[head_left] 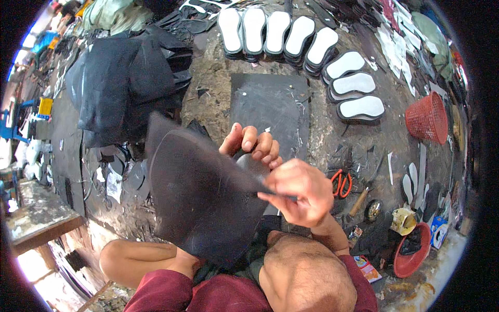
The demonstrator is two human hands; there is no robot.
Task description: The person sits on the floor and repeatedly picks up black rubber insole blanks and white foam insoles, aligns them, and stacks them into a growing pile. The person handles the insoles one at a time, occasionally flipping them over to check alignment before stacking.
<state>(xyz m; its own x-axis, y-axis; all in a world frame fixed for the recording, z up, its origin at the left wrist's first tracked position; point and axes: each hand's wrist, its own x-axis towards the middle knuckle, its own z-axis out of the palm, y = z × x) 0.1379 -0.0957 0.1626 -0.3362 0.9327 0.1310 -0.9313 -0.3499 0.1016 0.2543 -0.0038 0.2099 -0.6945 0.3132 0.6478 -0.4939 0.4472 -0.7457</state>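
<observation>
A large black sheet of thin, flexible material (200,192) is held up in front of me, bent, with a curved line showing on its face. Behind its upper edge, the fingers of my left hand (254,145) curl around the material; most of that palm is hidden. My right hand (304,192) pinches the sheet's right edge between thumb and fingers, slightly blurred. Between the two hands the material folds into a grey, rounded patch (253,165). Beneath them on the floor lies a flat dark board (270,99).
Several stacks of white-topped soles (278,31) form an arc at the far side. Folded black sheets (125,83) are piled at left. At right are orange-handled scissors (341,183), a wooden-handled tool (358,203), a red basket (426,118) and a red bowl (413,249).
</observation>
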